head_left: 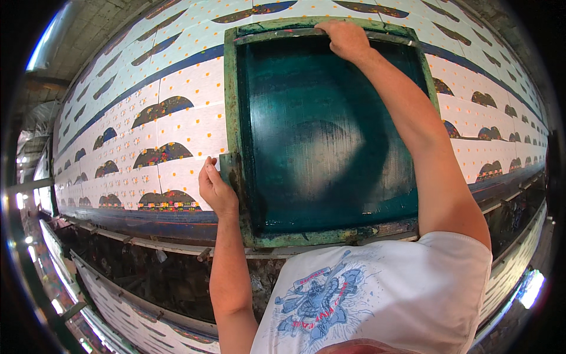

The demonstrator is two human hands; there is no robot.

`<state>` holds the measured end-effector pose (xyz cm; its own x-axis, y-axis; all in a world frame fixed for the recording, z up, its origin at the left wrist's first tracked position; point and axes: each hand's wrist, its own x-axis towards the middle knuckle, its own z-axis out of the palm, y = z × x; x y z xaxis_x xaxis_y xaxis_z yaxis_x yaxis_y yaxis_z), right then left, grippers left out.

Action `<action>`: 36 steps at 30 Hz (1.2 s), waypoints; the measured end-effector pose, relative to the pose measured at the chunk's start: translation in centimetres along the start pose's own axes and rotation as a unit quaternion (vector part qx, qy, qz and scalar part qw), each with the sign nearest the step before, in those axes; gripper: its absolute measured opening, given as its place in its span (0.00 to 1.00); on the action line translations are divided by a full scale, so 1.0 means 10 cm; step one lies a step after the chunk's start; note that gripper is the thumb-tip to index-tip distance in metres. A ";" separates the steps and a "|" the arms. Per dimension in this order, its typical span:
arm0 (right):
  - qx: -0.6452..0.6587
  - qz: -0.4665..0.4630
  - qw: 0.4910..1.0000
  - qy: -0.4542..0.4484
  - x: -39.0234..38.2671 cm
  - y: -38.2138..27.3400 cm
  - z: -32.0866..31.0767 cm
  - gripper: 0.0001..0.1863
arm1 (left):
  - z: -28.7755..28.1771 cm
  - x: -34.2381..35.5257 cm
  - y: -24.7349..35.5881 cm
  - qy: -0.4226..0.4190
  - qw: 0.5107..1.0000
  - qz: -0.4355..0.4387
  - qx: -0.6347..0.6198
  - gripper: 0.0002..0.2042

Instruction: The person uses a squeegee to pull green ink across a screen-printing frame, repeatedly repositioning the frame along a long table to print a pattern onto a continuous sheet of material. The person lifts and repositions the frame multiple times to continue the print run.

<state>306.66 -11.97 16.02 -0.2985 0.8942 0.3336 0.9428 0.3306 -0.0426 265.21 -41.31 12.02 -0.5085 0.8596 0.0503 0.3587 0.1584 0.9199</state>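
So, treating the green frame (232, 88) as a clock face: it sits on white cloth (201, 123) covered in orange dots and dark arch shapes, with its dark teal screen (300, 153) facing up, glossy and wet-looking. The right hand (346, 41) is way up at about 12 o'clock, arm stretched over the right side of the screen, fingers hooked over the long bar (277, 36) that runs across the far end of the frame. That grip is closed, basically wrapped around the bar, though the fingertips are tucked out of sight. The left hand (219, 190) is around 8 o'clock, just outside the frame's left rail, with the fingers curled in and the thumb side up. The gap there is narrow, and the fingertips are right by a small dark tab (229, 168) on the rail. Honestly can't tell if they're pinching it or just next to it. The white shirt (407, 283) with a blue print is down at 6 o'clock, close to the near rail.
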 end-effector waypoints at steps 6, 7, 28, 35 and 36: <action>0.004 -0.008 1.000 -0.001 0.03 0.13 0.10 0.25 | -0.02 -0.03 -0.10 -0.001 1.000 -0.007 -0.019 0.24; 0.003 -0.005 1.000 -0.008 0.03 0.14 0.11 0.25 | -0.02 -0.04 -0.09 -0.003 1.000 -0.004 -0.015 0.23; 0.078 -0.022 0.967 -0.243 -1.65 -0.84 -1.01 0.27 | 0.04 0.05 0.08 0.023 0.993 0.104 0.049 0.30; 0.076 -0.008 0.964 -0.253 -2.85 -1.55 -1.43 0.27 | 0.05 0.06 0.10 0.018 0.994 0.100 0.029 0.31; 0.075 -0.003 0.963 -0.261 -3.00 -1.63 -1.49 0.27 | 0.03 0.05 0.12 0.010 0.994 0.100 0.037 0.31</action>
<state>302.43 -48.70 20.73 -0.3746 0.9092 -0.1818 0.9206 0.3414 -0.1897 265.64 -40.56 13.01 -0.4361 0.8682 0.2366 0.5098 0.0217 0.8600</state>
